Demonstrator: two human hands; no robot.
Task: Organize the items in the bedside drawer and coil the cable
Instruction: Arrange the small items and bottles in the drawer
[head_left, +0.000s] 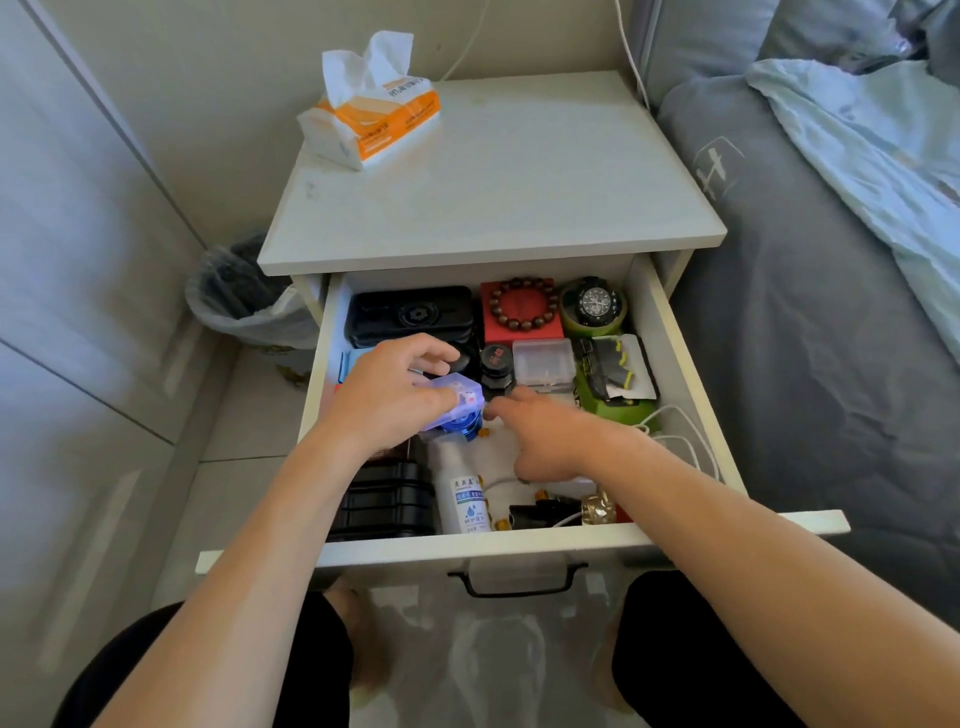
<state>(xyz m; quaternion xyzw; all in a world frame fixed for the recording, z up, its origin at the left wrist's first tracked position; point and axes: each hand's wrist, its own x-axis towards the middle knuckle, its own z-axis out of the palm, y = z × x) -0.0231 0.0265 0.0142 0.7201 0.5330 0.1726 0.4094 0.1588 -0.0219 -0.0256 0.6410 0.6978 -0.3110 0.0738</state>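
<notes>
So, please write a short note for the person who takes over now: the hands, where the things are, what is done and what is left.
Left hand: holds a small clear box over the middle of the drawer.
Right hand: holds nothing, fingers reaching toward the box.
Done: back rows look tidy, with black case, bracelet on red box, watch.
Left: front is loose, with bottle and small bits. White cable lies uncoiled at the right side.

A white nightstand (488, 171) is standing against a beige wall (208, 78), with a grey bed (810, 291) lying beside it.
</notes>
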